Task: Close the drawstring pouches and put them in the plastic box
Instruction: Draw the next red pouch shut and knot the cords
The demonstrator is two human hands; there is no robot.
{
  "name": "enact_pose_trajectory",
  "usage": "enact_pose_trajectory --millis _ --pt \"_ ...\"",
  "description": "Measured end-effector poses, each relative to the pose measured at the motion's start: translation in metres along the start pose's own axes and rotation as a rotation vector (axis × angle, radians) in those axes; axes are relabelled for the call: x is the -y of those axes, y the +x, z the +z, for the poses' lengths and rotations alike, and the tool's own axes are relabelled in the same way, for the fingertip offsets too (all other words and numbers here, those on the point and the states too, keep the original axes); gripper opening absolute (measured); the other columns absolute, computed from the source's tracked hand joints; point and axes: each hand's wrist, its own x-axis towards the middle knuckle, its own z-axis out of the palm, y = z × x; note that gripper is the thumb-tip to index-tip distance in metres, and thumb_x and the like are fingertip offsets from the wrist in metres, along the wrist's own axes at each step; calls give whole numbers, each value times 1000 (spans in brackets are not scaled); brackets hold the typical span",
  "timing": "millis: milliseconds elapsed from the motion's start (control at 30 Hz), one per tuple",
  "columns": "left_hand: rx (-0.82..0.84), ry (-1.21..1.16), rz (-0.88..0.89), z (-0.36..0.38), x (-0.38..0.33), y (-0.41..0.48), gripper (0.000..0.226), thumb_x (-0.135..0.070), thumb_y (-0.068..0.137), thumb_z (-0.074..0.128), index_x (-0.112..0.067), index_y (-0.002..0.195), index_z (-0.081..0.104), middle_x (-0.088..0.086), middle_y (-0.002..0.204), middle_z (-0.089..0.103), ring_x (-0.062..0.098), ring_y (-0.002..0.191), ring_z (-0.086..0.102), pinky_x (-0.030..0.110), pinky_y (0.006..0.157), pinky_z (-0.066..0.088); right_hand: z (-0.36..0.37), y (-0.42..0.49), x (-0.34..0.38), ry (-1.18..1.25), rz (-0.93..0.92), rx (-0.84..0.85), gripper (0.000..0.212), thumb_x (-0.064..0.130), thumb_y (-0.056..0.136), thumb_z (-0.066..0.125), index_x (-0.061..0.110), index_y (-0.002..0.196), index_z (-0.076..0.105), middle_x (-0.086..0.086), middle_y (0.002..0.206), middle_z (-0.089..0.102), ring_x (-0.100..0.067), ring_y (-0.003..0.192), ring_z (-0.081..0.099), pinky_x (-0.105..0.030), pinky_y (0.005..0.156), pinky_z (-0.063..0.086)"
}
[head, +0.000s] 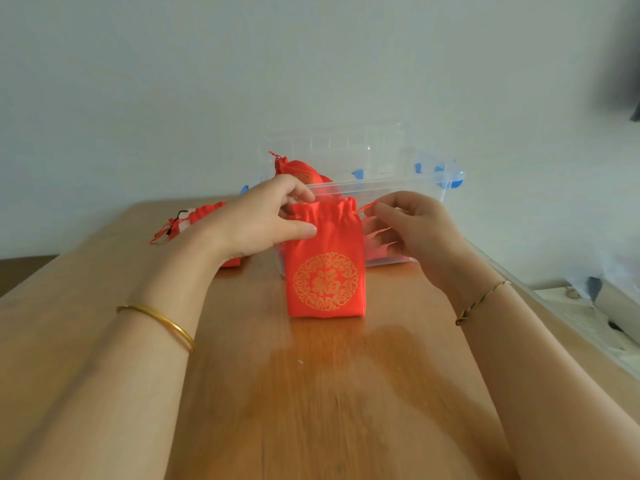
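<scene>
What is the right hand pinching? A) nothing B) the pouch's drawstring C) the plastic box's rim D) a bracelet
B: the right hand pinches the red drawstring that runs out of the gathered top of the pouch, while the left hand grips the other side.

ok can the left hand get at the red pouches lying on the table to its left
Probably yes: the loose red fabric pouches lie on the wooden table right beside the left hand, nothing between them. It would first have to release the gold-printed red drawstring pouch it grips.
</scene>
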Motion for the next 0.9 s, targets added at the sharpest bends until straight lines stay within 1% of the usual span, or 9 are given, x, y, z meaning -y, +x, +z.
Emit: enact_pose_trajectory --millis 67,200,267,367,500,667,767,833,900 --pt "34 -34 -52 -4 2 -1 29 -19 79 70 -20 104 55 -5 90 64 5 74 60 21 65 44 3 -1 1 48 -15 -39 17 6 91 50 9 79 60 -4 63 64 -9 42 57 -15 37 39" --pt "23 -12 -75 -11 4 -2 11 -9 84 64 -17 89 58 0 73 64 -3 50 56 14 51 43 8 -2 1 70 -28 -66 16 4 91 48 7 81 60 -7 64 62 -9 41 56 -16 36 39" --pt "-17 22 -72 -14 5 -3 10 -4 85 62 -14 84 62 0 67 62 -4 45 52 11 47 42 7 -1 1 69 -35 -74 15 4 91 47 5 83 60 -7 64 62 -9 41 56 -17 35 40" --pt "-88 73 -80 -20 8 -6 8 -2 85 61 -8 83 67 -6 59 60 -3 44 51 10 45 41 4 2 -3 -31 -88 -114 15 4 91 48 3 86 62 -7 65 62 -8 43 56 -18 38 41" --pt "-147 100 -112 -27 14 -8 15 -5 85 61 -16 78 68 -1 66 63 7 54 53 17 51 42 -1 9 -10 -296 -204 -197 18 1 88 47 10 87 63 -4 65 63 -7 45 54 -18 48 42" --pt "-243 72 -127 -33 22 -8 19 -2 84 62 -16 73 67 1 63 61 10 54 51 24 53 42 -8 10 -13 -399 -257 -247 20 -1 86 47 11 83 63 -7 68 66 -10 49 57 -26 56 48" --pt "-230 68 -121 -35 25 -7 20 -2 84 61 -18 73 67 1 64 61 -1 45 51 19 50 44 -4 10 -14 -421 -245 -228 21 -1 86 46 12 82 62 -5 68 65 -10 50 58 -28 58 49" --pt "-215 44 -115 -34 24 -8 21 0 86 58 -15 74 66 3 66 62 -3 45 52 13 47 44 1 9 -15 -428 -197 -191 21 -2 86 44 11 85 61 -6 70 65 -11 52 59 -24 52 49" --pt "-199 -44 -113 -31 21 -8 22 1 89 52 -12 76 64 5 69 63 -2 49 58 13 50 47 7 8 -18 -429 -132 -138 20 0 85 44 11 86 60 -9 74 65 -13 55 62 -22 45 48"
